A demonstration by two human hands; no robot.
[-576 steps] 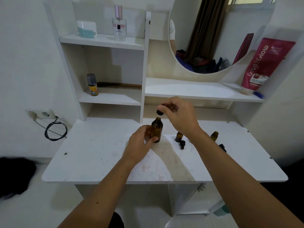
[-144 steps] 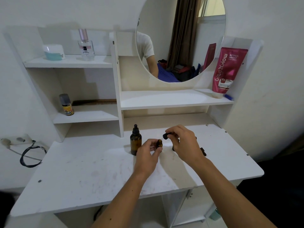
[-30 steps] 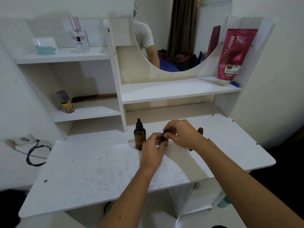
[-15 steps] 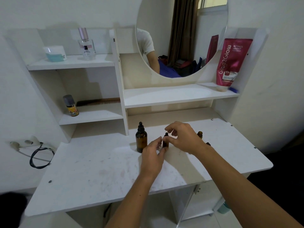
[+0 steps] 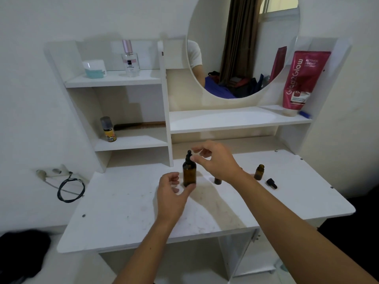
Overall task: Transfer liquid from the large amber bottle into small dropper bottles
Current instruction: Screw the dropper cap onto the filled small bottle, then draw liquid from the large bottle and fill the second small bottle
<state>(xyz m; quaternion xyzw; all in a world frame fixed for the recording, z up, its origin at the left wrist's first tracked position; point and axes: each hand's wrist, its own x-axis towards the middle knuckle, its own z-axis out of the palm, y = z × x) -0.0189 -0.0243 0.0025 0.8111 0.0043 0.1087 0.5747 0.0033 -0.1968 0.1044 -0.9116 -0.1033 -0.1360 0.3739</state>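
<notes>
The large amber bottle stands upright on the white tabletop with its black dropper cap on. My left hand curls open around its base, thumb near the glass. My right hand hovers beside the dropper cap with fingers apart and nothing in them. Under my right wrist a small amber bottle is partly hidden. Another small amber bottle stands uncapped to the right, with a loose black dropper cap lying next to it.
White shelves rise behind the tabletop, holding a small spray can, a comb, a perfume bottle and a jar. A round mirror and a red tube stand at the right. A cable hangs at the left.
Both hands let go of the small bottle, which now stands under my right wrist. They moved left to the large amber bottle, the right hand rising to its cap.
</notes>
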